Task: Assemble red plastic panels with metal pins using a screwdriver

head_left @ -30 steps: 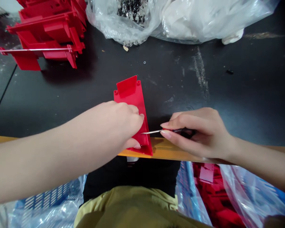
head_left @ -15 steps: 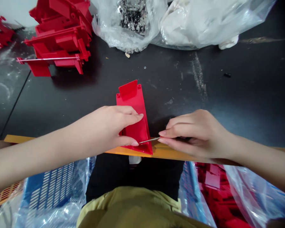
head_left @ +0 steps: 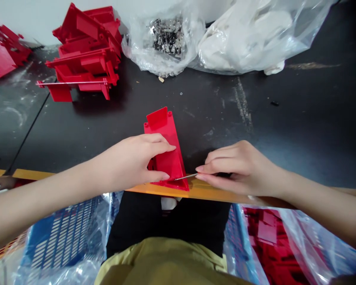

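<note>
A red moulded plastic part (head_left: 165, 132) lies on the table's front edge, tapering towards its far end, which has a raised tab and two small posts. My left hand (head_left: 136, 158) grips its left side, with the fingers over the top and the thumb near the lower edge. My right hand (head_left: 234, 169) pinches a thin metal pin (head_left: 186, 177) between thumb and forefinger. The pin's tip meets the part's lower right side, and the entry point is partly hidden.
Stacked red plastic parts (head_left: 86, 55) stand at back left, one with a long metal pin (head_left: 74, 82). Behind lie a clear bag of small metal pieces (head_left: 167, 37) and a white-filled bag (head_left: 249, 39). Below the orange table edge (head_left: 213, 192) are a blue crate (head_left: 65, 233) and bagged red parts (head_left: 268, 237).
My right hand has moved left towards the part, and less of the pin shows. My left hand has slid back from the part's right edge. The whole view has shifted slightly.
</note>
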`<state>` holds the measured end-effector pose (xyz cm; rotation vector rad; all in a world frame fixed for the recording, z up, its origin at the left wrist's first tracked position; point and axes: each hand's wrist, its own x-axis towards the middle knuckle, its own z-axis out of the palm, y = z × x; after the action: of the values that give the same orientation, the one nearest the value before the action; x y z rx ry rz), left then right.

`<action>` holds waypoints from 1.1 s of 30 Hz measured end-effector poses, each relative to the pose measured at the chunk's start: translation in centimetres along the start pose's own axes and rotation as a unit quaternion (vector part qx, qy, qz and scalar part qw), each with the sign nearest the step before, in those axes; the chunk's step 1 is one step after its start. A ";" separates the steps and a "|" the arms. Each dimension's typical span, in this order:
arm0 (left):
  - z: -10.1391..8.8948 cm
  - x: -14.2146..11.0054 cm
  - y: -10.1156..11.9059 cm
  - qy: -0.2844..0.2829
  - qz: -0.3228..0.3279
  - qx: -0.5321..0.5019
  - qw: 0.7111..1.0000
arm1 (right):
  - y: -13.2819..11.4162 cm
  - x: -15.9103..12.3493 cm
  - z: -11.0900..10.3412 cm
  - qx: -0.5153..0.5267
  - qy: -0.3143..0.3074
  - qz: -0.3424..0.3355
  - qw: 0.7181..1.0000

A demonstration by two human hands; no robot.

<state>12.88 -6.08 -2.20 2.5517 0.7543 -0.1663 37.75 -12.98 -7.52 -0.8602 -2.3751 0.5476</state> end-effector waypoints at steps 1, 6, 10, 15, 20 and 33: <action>0.0 0.0 0.0 0.002 -0.003 0.000 1.000 | 0.0 0.0 0.1 -0.008 0.003 0.000 1.000; -0.2 0.0 0.0 0.005 -0.009 -0.004 1.000 | -0.1 -0.2 0.6 -0.054 0.010 -0.003 0.998; -0.4 0.3 0.1 0.006 -0.014 0.030 0.999 | -0.1 -0.3 0.9 -0.092 0.013 -0.003 0.996; -0.5 1.1 0.2 0.010 -0.011 0.096 0.995 | -0.3 -0.3 1.3 -0.131 0.010 0.029 0.991; -0.8 1.2 0.7 0.003 -0.019 0.157 0.987 | -0.6 -0.2 1.5 -0.126 0.009 0.070 0.989; -1.3 0.9 1.3 -0.051 -0.019 0.165 0.985 | -1.4 -0.4 1.8 -0.125 0.025 0.074 0.989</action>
<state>14.33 -5.97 -0.81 2.8121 0.7924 -0.4653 36.27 -14.59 -8.29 -1.1535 -2.3790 0.2829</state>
